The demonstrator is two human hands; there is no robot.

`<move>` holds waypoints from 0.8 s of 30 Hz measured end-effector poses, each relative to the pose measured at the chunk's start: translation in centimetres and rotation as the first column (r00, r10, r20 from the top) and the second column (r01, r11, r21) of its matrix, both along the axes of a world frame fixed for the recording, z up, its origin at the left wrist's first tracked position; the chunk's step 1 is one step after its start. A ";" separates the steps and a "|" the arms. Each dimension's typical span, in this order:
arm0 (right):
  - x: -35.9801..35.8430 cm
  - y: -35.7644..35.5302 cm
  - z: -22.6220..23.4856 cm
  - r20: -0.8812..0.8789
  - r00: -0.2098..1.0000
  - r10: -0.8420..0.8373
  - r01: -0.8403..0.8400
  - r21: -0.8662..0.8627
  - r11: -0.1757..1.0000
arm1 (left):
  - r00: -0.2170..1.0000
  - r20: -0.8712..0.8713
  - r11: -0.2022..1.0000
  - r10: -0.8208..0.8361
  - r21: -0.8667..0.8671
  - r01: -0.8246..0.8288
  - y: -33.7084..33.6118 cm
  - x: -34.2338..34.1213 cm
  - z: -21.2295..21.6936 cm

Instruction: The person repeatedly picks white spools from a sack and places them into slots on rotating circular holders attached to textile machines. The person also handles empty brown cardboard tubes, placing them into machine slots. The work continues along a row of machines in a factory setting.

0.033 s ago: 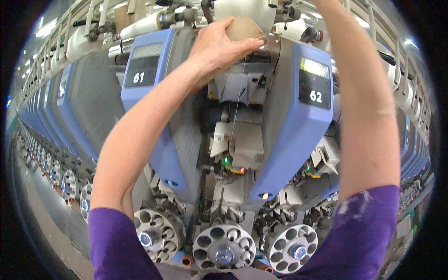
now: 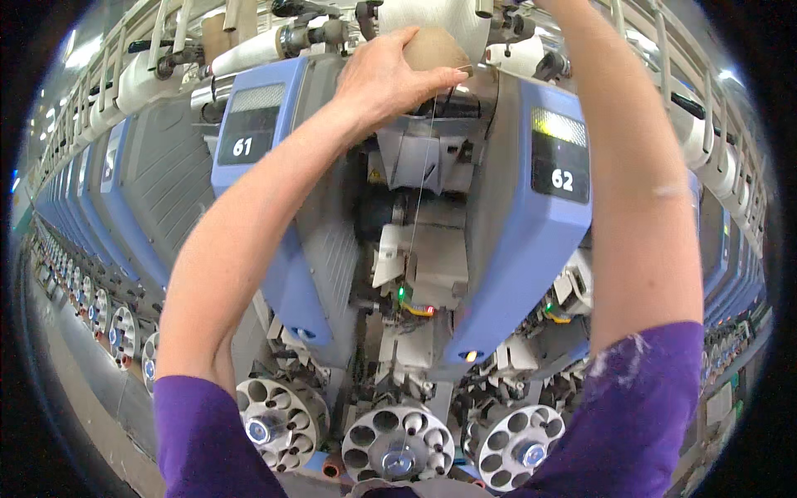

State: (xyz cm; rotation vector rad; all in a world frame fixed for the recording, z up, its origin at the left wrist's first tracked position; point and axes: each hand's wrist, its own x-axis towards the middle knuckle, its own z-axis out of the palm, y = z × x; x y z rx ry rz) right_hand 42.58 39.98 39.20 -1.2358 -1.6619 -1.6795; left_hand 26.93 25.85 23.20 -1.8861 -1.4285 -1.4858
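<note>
My left hand (image 2: 383, 76) is raised at the top centre, its fingers and thumb closed round a tan paper cone (image 2: 435, 51). A thin pale thread (image 2: 429, 158) runs down from near the thumb into the winding unit (image 2: 419, 162) between two blue housings. Right behind the cone sits a large white yarn package (image 2: 440, 21). My right forearm (image 2: 635, 158) reaches up past the right housing, and the hand itself is cut off by the upper edge.
Blue-and-grey housings (image 2: 552, 216) stand on both sides of the thread, the left housing (image 2: 253, 124) close to my forearm. Below are round bobbin magazines (image 2: 363, 458), some slots holding bobbins. Rails (image 2: 660, 58) and more yarn packages (image 2: 249, 51) line the top.
My right arm has shifted slightly left in the picture. The left hand keeps its hold on the paper cone, almost in the same place.
</note>
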 end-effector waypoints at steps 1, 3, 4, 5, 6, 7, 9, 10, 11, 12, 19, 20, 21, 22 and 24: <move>-0.8 1.4 0.4 -0.024 0.988 -0.152 0.150 -0.094 0.984 | 0.996 -0.074 0.999 0.050 0.021 -0.049 1.0 -0.2 1.1; -1.4 0.2 0.6 0.076 0.954 -0.289 0.297 -0.125 0.947 | 0.977 -0.169 0.991 0.128 -0.016 -0.133 3.3 -0.3 2.9; -0.7 1.3 1.0 0.161 0.977 -0.144 0.156 -0.069 0.985 | 0.962 -0.224 0.987 0.156 0.005 -0.159 4.3 -0.2 3.4; 0.7 2.7 1.5 0.248 0.969 -0.001 0.005 -0.014 1.000 | 0.942 -0.268 0.979 0.202 0.059 -0.193 5.3 -0.1 3.8; 3.9 3.8 0.9 0.118 0.925 0.360 -0.372 0.102 0.922 | 0.949 -0.281 0.990 0.140 0.045 -0.132 6.1 0.1 4.1; 4.4 4.1 1.2 0.179 0.965 0.194 -0.215 0.107 0.971 | 0.919 -0.337 0.979 0.204 0.094 -0.183 6.8 0.2 4.2; 6.3 4.9 0.2 0.275 0.950 -0.145 0.126 0.084 0.988 | 0.830 -0.474 0.956 0.292 0.134 -0.260 7.7 0.7 4.7; 7.4 5.3 -1.2 0.251 0.962 -0.103 0.047 0.221 0.974 | 0.873 -0.420 0.951 0.247 -0.069 -0.302 7.8 0.8 4.1; 8.5 5.3 -2.7 0.243 0.969 -0.055 -0.037 0.359 0.933 | 0.928 -0.353 0.941 0.120 -0.257 -0.219 8.1 1.2 4.8; 8.8 5.2 -3.9 0.202 0.975 -0.095 0.039 0.262 0.964 | 0.874 -0.423 0.937 0.237 -0.137 -0.321 8.7 1.3 4.5; 6.2 0.1 -7.8 0.257 0.961 0.100 -0.201 0.405 0.892 | 0.817 -0.518 0.962 0.254 0.221 -0.160 15.1 0.7 3.9; 5.9 -0.2 -7.9 0.254 0.962 0.098 -0.199 0.409 0.891 | 0.814 -0.521 0.963 0.256 0.215 -0.165 15.8 0.0 3.9; 5.6 -0.4 -7.6 0.251 0.963 0.096 -0.196 0.413 0.890 | 0.815 -0.521 0.964 0.254 0.202 -0.171 16.5 -0.3 3.8; 5.5 -0.2 -7.6 0.258 0.961 0.102 -0.209 0.431 0.878 | 0.816 -0.523 0.967 0.248 0.189 -0.173 16.8 -0.8 4.0; 5.8 0.5 -6.6 0.265 0.950 0.163 -0.267 0.428 0.863 | 0.839 -0.514 0.983 0.179 0.137 -0.126 17.2 -1.6 4.3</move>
